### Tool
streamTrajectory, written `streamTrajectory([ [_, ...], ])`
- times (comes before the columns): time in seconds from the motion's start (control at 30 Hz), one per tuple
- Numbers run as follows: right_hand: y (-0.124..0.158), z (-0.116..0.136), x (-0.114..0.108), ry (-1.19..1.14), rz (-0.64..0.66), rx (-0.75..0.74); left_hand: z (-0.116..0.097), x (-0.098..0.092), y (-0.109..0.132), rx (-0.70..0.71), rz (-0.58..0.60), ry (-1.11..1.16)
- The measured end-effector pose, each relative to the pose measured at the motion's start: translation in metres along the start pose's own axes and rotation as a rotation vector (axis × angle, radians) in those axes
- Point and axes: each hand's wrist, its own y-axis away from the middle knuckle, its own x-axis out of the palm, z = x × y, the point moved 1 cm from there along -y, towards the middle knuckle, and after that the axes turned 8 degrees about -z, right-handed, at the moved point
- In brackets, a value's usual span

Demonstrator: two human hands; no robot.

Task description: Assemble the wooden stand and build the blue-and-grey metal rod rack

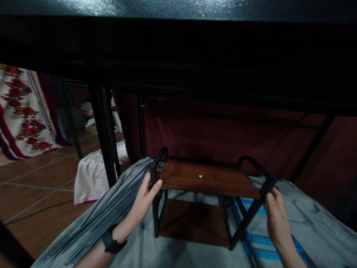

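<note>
A small two-tier rack with a brown wooden top board (206,178) and black metal frame stands on a grey cloth in front of me, under a dark table. My left hand (145,199), with a black band at the wrist, grips the rack's left black handle (158,163). My right hand (275,210) is closed round the right black handle and leg (260,175). A lower wooden shelf (192,221) shows beneath the top board.
The dark table's edge (178,56) fills the upper view, its black legs (104,134) at left. A pale bundle (92,175) lies on the tiled floor (36,178). A flowered cloth (22,111) hangs far left. A blue-striped sheet (256,238) lies under the rack.
</note>
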Motion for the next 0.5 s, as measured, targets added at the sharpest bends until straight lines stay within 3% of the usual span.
streamTrajectory([
  [0.13, 0.009, 0.010, 0.002, 0.124, 0.025, -0.015, -0.007, 0.001, 0.000, 0.006, -0.050, -0.019],
  [0.27, 0.008, 0.003, 0.008, -0.028, 0.018, 0.076, -0.007, 0.004, 0.000, -0.038, -0.078, 0.008],
  [0.37, -0.007, -0.013, 0.009, -0.194, 0.005, 0.174, 0.000, 0.003, -0.002, -0.060, -0.084, 0.063],
  [0.5, -0.041, -0.031, 0.017, -0.135, 0.022, 0.238, 0.007, 0.002, -0.005, -0.072, -0.115, 0.126],
])
